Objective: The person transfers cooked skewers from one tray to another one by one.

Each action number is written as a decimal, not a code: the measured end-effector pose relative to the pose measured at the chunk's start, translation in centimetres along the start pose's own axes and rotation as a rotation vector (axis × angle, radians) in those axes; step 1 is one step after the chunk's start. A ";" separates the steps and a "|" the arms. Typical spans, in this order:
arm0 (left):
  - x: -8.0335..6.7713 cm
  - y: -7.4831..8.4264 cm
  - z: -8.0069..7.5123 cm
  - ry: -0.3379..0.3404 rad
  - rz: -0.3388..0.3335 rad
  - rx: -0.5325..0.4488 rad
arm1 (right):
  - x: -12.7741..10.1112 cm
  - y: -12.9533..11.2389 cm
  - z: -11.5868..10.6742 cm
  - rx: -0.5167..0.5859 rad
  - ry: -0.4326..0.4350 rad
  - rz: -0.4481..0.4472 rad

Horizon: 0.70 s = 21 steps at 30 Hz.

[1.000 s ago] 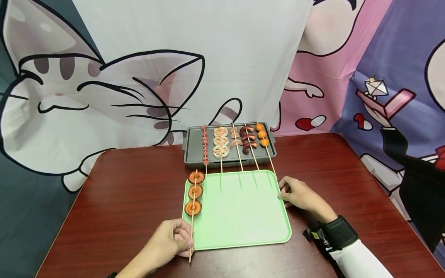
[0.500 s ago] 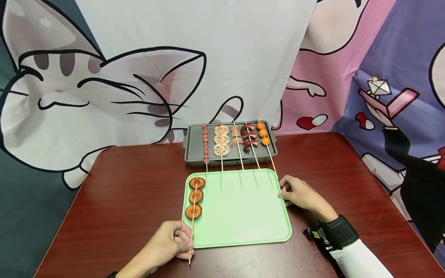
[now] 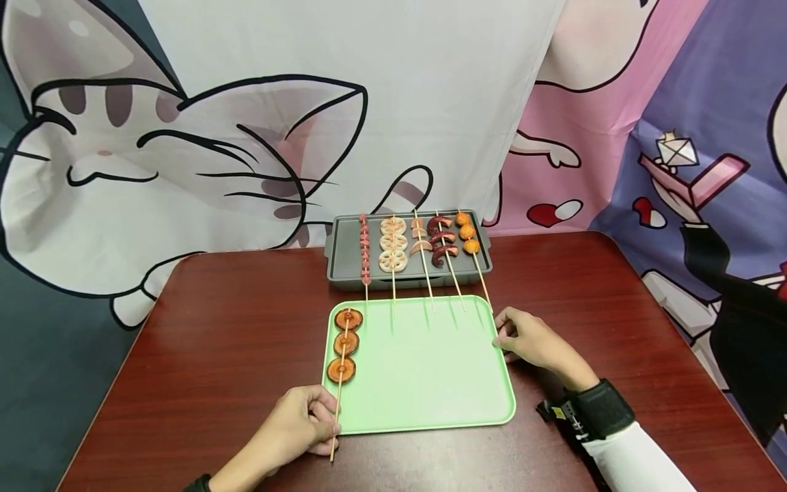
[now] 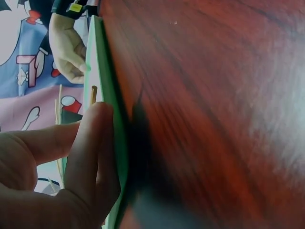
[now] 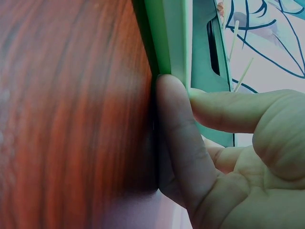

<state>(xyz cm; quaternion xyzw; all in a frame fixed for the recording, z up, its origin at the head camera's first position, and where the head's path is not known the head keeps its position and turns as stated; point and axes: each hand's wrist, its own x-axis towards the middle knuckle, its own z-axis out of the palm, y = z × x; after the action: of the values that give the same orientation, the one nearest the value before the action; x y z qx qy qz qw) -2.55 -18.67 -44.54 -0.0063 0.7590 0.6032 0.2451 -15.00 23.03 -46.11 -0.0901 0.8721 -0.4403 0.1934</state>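
Note:
My left hand (image 3: 301,422) pinches the bare lower end of a wooden skewer (image 3: 341,370) threaded with three round brown mushroom slices. The slices lie over the left side of a light green tray (image 3: 430,369); whether they fully rest on it is hard to tell. In the left wrist view, the skewer's tip (image 4: 94,94) sticks out past my left fingers, close to the tray's edge. My right hand (image 3: 531,342) grips the tray's right rim. Its thumb and index finger hold the tray edge (image 5: 164,38) from both sides in the right wrist view.
Behind the green tray stands a grey grill pan (image 3: 344,263). Several skewers lie in it, among them lotus root slices (image 3: 393,261) and orange balls (image 3: 471,246); their sticks reach over the tray's far edge. A printed cloth (image 3: 246,205) hangs behind the brown table (image 3: 233,321).
The mushroom skewer has come down and slightly toward me, so its top slice now lies inside the tray's far edge. My right hand keeps its grip on the tray.

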 end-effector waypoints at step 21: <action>0.0 1.4 0.6 0.175 0.130 0.610 | -0.1 -0.3 -0.1 0.001 -0.005 0.028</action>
<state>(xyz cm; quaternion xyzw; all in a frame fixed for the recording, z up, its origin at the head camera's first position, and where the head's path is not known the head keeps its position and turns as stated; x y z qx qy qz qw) -2.75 -17.76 -43.36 0.0641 0.9217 0.3595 0.1307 -14.91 22.92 -45.77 -0.0787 0.8726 -0.4378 0.2019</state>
